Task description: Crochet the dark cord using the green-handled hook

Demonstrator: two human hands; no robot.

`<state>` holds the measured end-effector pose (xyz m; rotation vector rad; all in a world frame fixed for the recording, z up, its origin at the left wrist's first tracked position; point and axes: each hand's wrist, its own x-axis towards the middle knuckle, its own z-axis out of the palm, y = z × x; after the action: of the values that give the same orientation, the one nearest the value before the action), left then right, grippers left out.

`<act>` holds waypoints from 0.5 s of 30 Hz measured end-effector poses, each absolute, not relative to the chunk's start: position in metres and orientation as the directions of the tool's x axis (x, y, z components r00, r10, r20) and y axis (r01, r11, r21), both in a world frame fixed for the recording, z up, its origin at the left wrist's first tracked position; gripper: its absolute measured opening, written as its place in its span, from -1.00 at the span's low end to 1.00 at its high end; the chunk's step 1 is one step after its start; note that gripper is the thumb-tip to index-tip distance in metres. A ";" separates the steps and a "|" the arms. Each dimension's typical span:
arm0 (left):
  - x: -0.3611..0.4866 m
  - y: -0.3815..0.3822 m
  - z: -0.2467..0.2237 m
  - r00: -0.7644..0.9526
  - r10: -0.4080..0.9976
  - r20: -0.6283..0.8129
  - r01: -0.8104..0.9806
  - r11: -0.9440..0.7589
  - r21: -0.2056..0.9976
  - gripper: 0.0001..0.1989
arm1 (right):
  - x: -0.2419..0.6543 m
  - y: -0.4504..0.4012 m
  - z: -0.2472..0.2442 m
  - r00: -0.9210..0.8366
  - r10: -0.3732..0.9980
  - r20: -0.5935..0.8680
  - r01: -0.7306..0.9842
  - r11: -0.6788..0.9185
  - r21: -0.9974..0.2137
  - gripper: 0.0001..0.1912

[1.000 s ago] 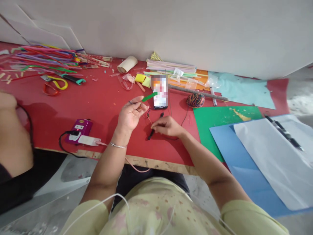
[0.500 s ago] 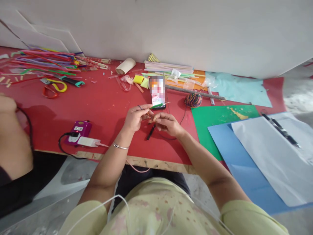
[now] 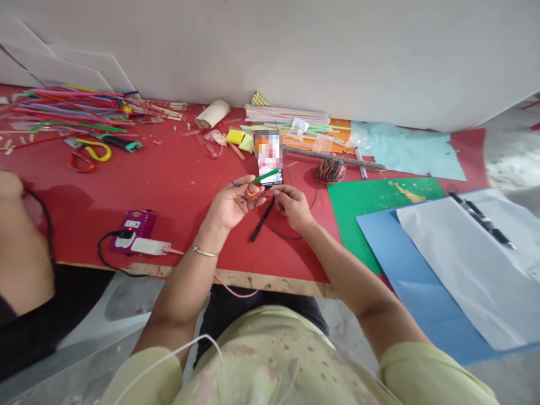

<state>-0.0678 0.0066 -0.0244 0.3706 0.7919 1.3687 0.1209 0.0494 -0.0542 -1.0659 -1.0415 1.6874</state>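
My left hand point(image 3: 233, 201) is closed around a thin green stick point(image 3: 266, 176), which points up and right over the phone. A small orange loop point(image 3: 251, 192) shows at its fingers. Close beside it, my right hand point(image 3: 294, 206) pinches dark yarn point(image 3: 287, 237); the exact grip point is too small to make out. The strand curves over the red table and up to a multicoloured yarn ball point(image 3: 330, 170). Under and between my hands lies a black strip point(image 3: 262, 220). A phone point(image 3: 269, 160) with a blurred screen lies just beyond my fingers.
On the red table point(image 3: 177, 185) are a purple power adapter point(image 3: 141, 224), scissors point(image 3: 89, 151), bundled pipe cleaners point(image 3: 76, 107), a cardboard tube point(image 3: 212, 114) and a long stick point(image 3: 333, 157). Green card point(image 3: 354, 211) and a blue folder point(image 3: 405, 292) lie right. Another person's arm point(image 3: 25, 242) is at left.
My left hand has turned, so the green stick tilts more steeply upward and the orange loop shows more clearly. My right hand has shifted slightly and its fingers have curled in more.
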 end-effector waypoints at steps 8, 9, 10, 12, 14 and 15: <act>-0.083 0.007 -0.015 -0.100 0.966 -0.238 -0.828 0.052 0.558 -0.77 | 0.128 0.039 -0.045 -0.724 0.665 -0.181 -0.080 -0.342 -0.936 -0.69; -0.084 0.007 -0.016 -0.100 0.964 -0.245 -0.826 0.056 0.560 -0.78 | 0.128 0.035 -0.045 -0.768 0.620 -0.161 -0.014 -0.267 -0.964 -0.66; -0.084 0.007 -0.016 -0.097 0.962 -0.254 -0.820 0.068 0.569 -0.78 | 0.127 0.031 -0.045 -0.806 0.573 -0.149 0.047 -0.189 -0.981 -0.63; -0.085 0.008 -0.018 -0.095 0.957 -0.273 -0.794 0.093 0.601 -0.81 | 0.124 0.023 -0.046 -0.846 0.515 -0.135 0.116 -0.068 -0.991 -0.59; -0.086 0.009 -0.019 -0.115 0.953 -0.279 -0.769 0.093 0.633 -0.84 | 0.121 0.017 -0.047 -0.859 0.501 -0.105 0.134 0.022 -0.991 -0.57; -0.087 0.009 -0.020 -0.132 0.953 -0.272 -0.764 0.077 0.640 -0.85 | 0.121 0.015 -0.048 -0.866 0.494 -0.083 0.131 0.063 -0.989 -0.56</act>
<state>-0.0872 0.0094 -0.0196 0.3073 0.7971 1.5160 0.1206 0.0147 -0.0479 -0.6305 -2.0668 1.8748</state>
